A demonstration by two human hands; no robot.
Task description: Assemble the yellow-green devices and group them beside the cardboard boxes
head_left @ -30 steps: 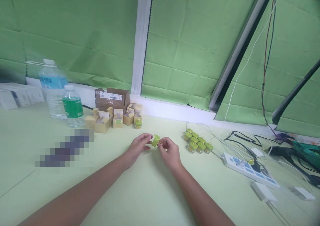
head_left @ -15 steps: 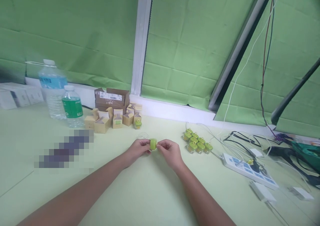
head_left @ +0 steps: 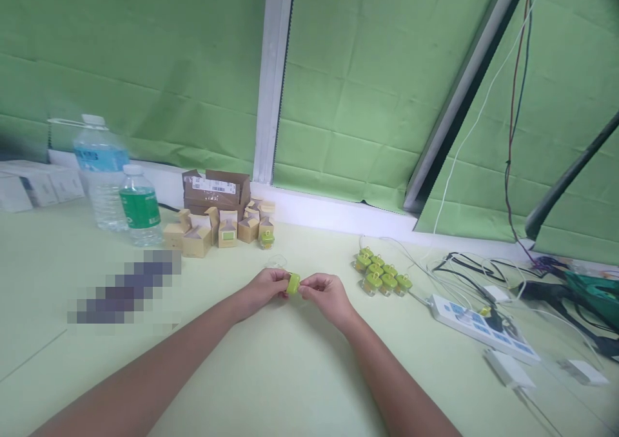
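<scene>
Between my hands, over the middle of the table, is a small jar with a green lid [head_left: 293,284]; the lid faces right and towards me. My left hand [head_left: 265,291] is closed around its left side, hiding most of the body. The fingertips of my right hand [head_left: 327,295] are pinched at the lid's right side, where a loop would be; what exactly they grip is too small to tell. Just behind my left hand lies a transparent item [head_left: 276,262], its shape hard to make out. Another green-lidded jar [head_left: 266,239] stands further back, by the small boxes.
Several green-lidded jars [head_left: 374,271] with loops stand grouped to the right. Small tan cartons [head_left: 197,241] and a brown cardboard box [head_left: 216,195] are at the back left, beside two water bottles [head_left: 140,208]. A white power strip [head_left: 483,329] and tangled cables lie at the right.
The jar in my hands has tilted, its lid turning more towards me and shifting slightly left. My right hand has moved a little left with it.
</scene>
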